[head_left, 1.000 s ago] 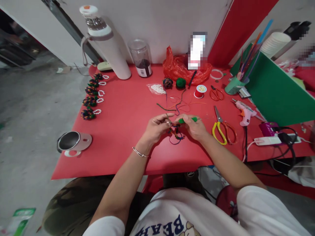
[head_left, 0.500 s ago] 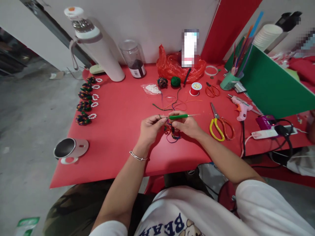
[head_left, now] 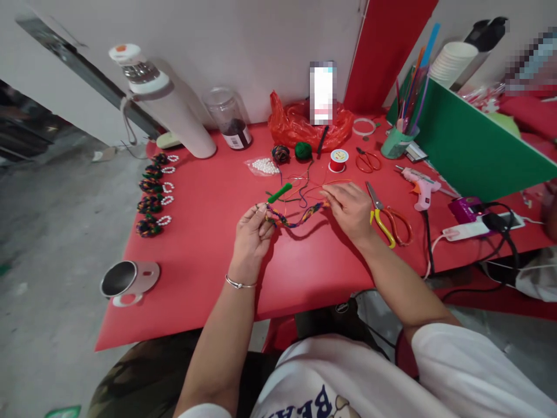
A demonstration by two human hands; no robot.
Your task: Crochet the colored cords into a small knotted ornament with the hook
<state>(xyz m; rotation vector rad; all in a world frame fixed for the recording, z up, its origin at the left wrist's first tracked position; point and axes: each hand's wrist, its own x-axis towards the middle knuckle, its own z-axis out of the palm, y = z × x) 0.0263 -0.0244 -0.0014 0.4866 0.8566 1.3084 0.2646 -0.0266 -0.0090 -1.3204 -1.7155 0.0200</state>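
A narrow multicolored crochet strip (head_left: 300, 222) sags between my two hands above the red table. My left hand (head_left: 252, 233) is closed on its left end. The green-handled crochet hook (head_left: 279, 193) slants up and right from those fingertips, its tip hidden at the strip. My right hand (head_left: 351, 210) pinches the strip's other end between thumb and fingers. Loose yarn strands lie just beyond, leading toward a dark variegated yarn ball (head_left: 281, 154) and a green yarn ball (head_left: 303, 151).
Yellow-and-orange handled scissors (head_left: 385, 220) lie right of my right hand, with a pink glue gun (head_left: 420, 186) and power strip (head_left: 483, 228) farther over. A red thread spool (head_left: 338, 161) and bagged white beads (head_left: 263, 167) sit behind. A mug (head_left: 145, 276) and several beaded yarn pieces (head_left: 149, 226) line the left.
My hands have moved apart, stretching the strip between them. The hook's handle has passed from my right hand to beside my left fingertips. The camera view has shifted slightly.
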